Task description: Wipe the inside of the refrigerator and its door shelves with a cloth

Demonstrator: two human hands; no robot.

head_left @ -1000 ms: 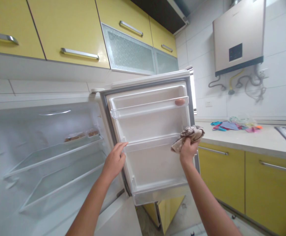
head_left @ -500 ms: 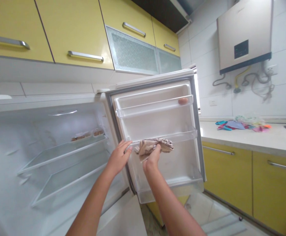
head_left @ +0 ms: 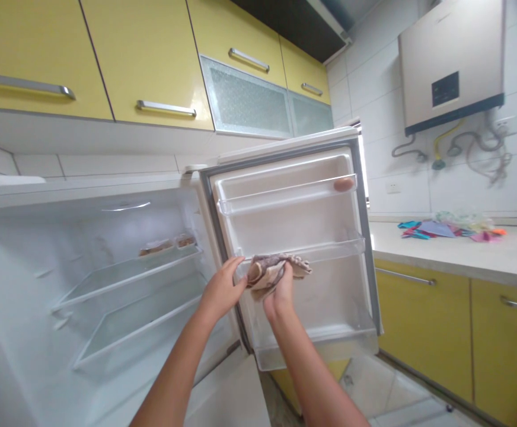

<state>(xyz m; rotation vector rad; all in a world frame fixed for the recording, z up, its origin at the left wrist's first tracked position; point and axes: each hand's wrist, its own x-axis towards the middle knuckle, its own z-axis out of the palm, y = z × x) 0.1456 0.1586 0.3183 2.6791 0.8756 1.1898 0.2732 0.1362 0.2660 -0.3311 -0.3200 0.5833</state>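
Fridge door [head_left: 285, 228] behind; cloth [head_left: 265, 276] in right hand [head_left: 281, 295], beside left hand [head_left: 222, 290].

1. Hands: two, one left hand [head_left: 223, 289] and one right hand [head_left: 280, 296]
2. Patterned cloth [head_left: 266, 275]: one, in the right hand
3. Open refrigerator door [head_left: 285, 228]: one
4. Clear door bins [head_left: 280, 200]: three, one above another
5. Egg [head_left: 343, 184]: one visible, near the uppermost bin's right end
6. Glass shelves [head_left: 127, 275]: two
7. Food packs [head_left: 184, 241]: two visible, towards the upper shelf's rear right corner
8. Upper-cabinet handles [head_left: 166, 108]: four visible
9. Frosted panes [head_left: 249, 98]: two
10. Lower-cabinet handles [head_left: 405, 276]: two visible, below the front edge of the worktop [head_left: 445, 255]
11. Coloured heap [head_left: 436, 229]: one, near the worktop's rear edge; its pieces cannot be counted
12. Water heater [head_left: 454, 65]: one
13. Wall sockets [head_left: 392, 188]: two visible
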